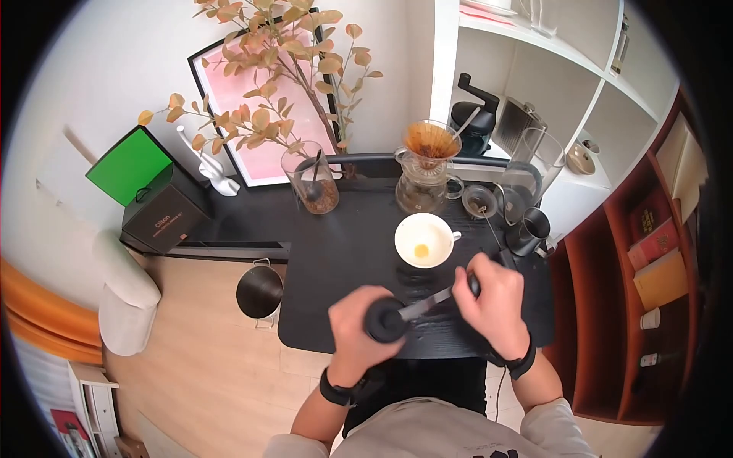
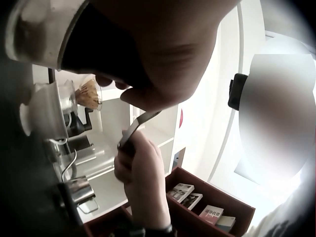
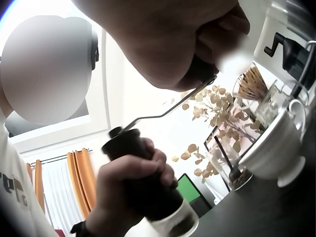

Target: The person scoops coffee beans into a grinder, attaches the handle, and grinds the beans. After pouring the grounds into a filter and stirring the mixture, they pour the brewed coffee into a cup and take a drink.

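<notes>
My left hand (image 1: 353, 328) grips the black body of a manual coffee grinder (image 1: 384, 320) near the table's front edge. In the right wrist view the grinder is tilted, and its clear lower part (image 3: 178, 221) has something dark inside. A metal crank arm (image 1: 426, 304) runs from its top toward my right hand (image 1: 492, 298), whose fingers curl round the dark knob (image 1: 474, 286) at the end. Just beyond the hands stands a white cup (image 1: 405, 243) with a little yellowish liquid at the bottom.
Behind the cup, a glass server (image 1: 416, 191) carries a dripper with a brown-stained filter (image 1: 431, 141). A dark pitcher (image 1: 529, 231) stands right, a glass jar (image 1: 311, 183) with a spoon back left. A black box (image 1: 164, 214) lies farther left. Red-brown shelves (image 1: 595, 328) flank the right side.
</notes>
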